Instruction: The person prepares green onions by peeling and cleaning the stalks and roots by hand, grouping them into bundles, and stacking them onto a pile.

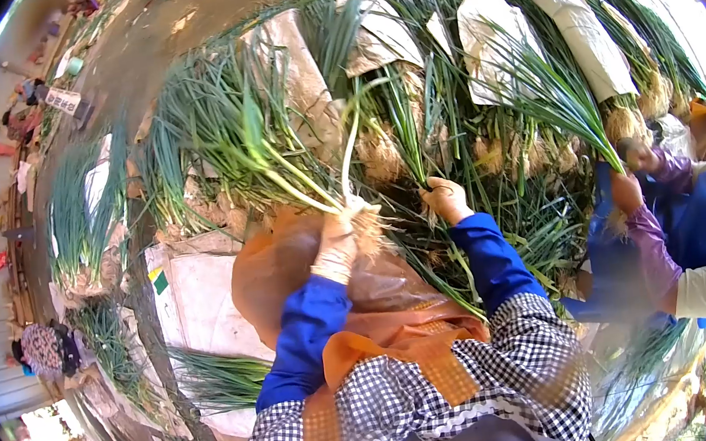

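My left hand (pixel 338 244) is closed around a few green onions (pixel 296 190). Their pale stalks fan up and to the left, and their tangled roots (pixel 368 226) hang at the right side of the fist. A little to the right, my right hand (pixel 446 199) is pinched at the lower end of some dark green leaves (pixel 409 131) that reach up toward the pile. Its fingertips partly hide what they grip. An orange-brown apron (pixel 268 274) covers my lap beneath both hands.
Bundles of green onions wrapped in pale sacking (pixel 580 38) stand in a row ahead. Loose leaves (pixel 535 217) lie heaped at right. A co-worker in a blue apron (pixel 704 241) holds green onions (pixel 562 105) close by. A white sack (pixel 196 295) and another bundle (pixel 223 376) lie left.
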The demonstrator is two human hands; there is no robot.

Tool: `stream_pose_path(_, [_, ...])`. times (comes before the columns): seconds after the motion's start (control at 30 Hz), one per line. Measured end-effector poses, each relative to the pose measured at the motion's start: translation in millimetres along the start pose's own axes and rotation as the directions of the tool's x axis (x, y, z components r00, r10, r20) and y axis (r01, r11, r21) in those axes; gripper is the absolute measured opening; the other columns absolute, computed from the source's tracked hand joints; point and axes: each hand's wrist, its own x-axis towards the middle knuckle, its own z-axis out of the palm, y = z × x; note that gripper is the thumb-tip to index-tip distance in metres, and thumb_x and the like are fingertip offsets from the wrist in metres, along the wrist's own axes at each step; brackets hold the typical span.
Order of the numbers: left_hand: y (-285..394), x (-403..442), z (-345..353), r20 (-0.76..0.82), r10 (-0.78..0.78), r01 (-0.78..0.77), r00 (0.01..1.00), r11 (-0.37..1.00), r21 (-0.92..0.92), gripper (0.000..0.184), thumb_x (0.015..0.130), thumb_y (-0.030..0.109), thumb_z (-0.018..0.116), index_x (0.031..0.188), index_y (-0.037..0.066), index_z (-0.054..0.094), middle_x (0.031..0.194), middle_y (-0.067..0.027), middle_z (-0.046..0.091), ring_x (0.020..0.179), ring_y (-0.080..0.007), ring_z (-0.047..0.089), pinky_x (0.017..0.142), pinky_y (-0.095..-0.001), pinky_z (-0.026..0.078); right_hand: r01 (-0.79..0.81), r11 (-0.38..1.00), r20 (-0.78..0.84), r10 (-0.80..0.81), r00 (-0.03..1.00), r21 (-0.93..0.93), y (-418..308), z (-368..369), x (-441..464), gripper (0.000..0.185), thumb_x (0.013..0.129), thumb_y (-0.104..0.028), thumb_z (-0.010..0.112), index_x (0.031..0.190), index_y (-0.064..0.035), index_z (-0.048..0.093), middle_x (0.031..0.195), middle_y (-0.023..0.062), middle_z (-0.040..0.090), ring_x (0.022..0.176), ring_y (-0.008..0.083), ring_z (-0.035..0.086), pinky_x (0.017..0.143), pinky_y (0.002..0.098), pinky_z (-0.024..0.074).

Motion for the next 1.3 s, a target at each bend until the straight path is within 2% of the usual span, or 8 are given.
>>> stream_pose_path(0.1, [-48,26,-26,0.135,-0.080,0.071,0.988,0.995,0.068,0.016,0.077,0.000,0.061,0.093,0.001,0.058,0.082,-0.0068,0.063,0.073,-0.0170,0.061,0.068,-0.0275,0.050,-0.120,0.779,0.255,-0.052,0.966,0.615,-39,-33,-15,0.030,0.085,-0.028,0.058,0.097,-0.0011,0.062,0.082,0.0067,0.065,0.078,0.0135,0.059,0.067,0.0258,0.0463])
stream_pose_path(0.43, [-73,30,-16,0.065,0.009,-0.002,0.998,0.993,-0.119,0.027,0.077,0.000,0.061,0.104,-0.003,0.059,0.103,-0.0097,0.061,0.092,-0.0181,0.059,0.077,-0.0261,0.050,-0.394,0.621,0.417,0.117,0.901,0.678,35,-121,-125,0.018,0.085,-0.022,0.056,0.079,-0.0048,0.060,0.073,-0.0008,0.058,0.052,0.0041,0.043,0.048,0.0195,0.0333])
stream_pose_path(0.63, [-110,45,-32,0.085,-0.079,0.081,0.993,0.996,-0.024,0.029,0.074,-0.002,0.063,0.103,-0.005,0.059,0.098,-0.0111,0.062,0.090,-0.0189,0.060,0.082,-0.0258,0.048,0.339,0.749,-0.093,-0.351,0.932,0.569,46,-123,-141,0.009,0.079,-0.008,0.050,0.077,-0.0006,0.056,0.067,0.0058,0.052,0.063,0.0155,0.049,0.056,0.0262,0.0388])
stream_pose_path(0.77, [-95,32,-23,0.066,-0.124,0.124,0.990,0.992,0.003,0.033,0.074,-0.002,0.062,0.106,-0.007,0.057,0.098,-0.0122,0.062,0.089,-0.0206,0.060,0.083,-0.0265,0.048,-0.224,0.435,0.291,-0.094,0.952,0.872,-1,-161,-150,0.020,0.080,-0.019,0.056,0.073,-0.0008,0.061,0.062,-0.0007,0.056,0.060,0.0104,0.050,0.057,0.0240,0.0394])
stream_pose_path(0.97, [-95,35,-26,0.057,-0.134,0.138,0.989,0.988,-0.066,0.030,0.075,-0.002,0.061,0.104,-0.006,0.057,0.096,-0.0138,0.062,0.091,-0.0239,0.060,0.081,-0.0298,0.049,-0.362,0.864,0.206,0.306,0.929,0.349,68,-171,-132,0.020,0.078,-0.024,0.063,0.082,-0.0042,0.061,0.067,-0.0002,0.057,0.059,0.0096,0.050,0.055,0.0246,0.0417])
stream_pose_path(1.03, [-89,28,-21,0.061,-0.159,0.162,0.985,0.986,-0.038,0.030,0.077,0.000,0.060,0.106,-0.006,0.055,0.097,-0.0130,0.062,0.093,-0.0239,0.060,0.083,-0.0303,0.049,-0.148,0.807,-0.388,-0.107,0.916,-0.572,151,-127,-127,0.022,0.075,-0.027,0.068,0.081,-0.0073,0.059,0.064,0.0036,0.056,0.057,0.0141,0.051,0.054,0.0278,0.0433])
stream_pose_path(1.1, [-83,23,-20,0.072,-0.131,0.134,0.989,0.990,-0.042,0.028,0.077,-0.001,0.060,0.105,-0.006,0.056,0.098,-0.0137,0.062,0.091,-0.0236,0.060,0.082,-0.0294,0.049,-0.176,0.983,-0.311,0.182,0.933,0.046,175,-71,-119,0.024,0.072,-0.030,0.070,0.068,-0.0096,0.057,0.064,0.0083,0.056,0.061,0.0259,0.056,0.057,0.0340,0.0462])
stream_pose_path(1.3, [-80,23,-23,0.088,-0.128,0.135,0.988,0.987,-0.084,0.022,0.077,-0.001,0.061,0.098,-0.007,0.058,0.092,-0.0150,0.063,0.085,-0.0234,0.062,0.076,-0.0284,0.052,-0.048,0.964,0.322,0.134,0.937,-0.262,69,57,-121,0.049,0.072,-0.060,0.057,0.076,-0.0121,0.067,0.082,0.0106,0.066,0.082,0.0279,0.062,0.071,0.0354,0.0493])
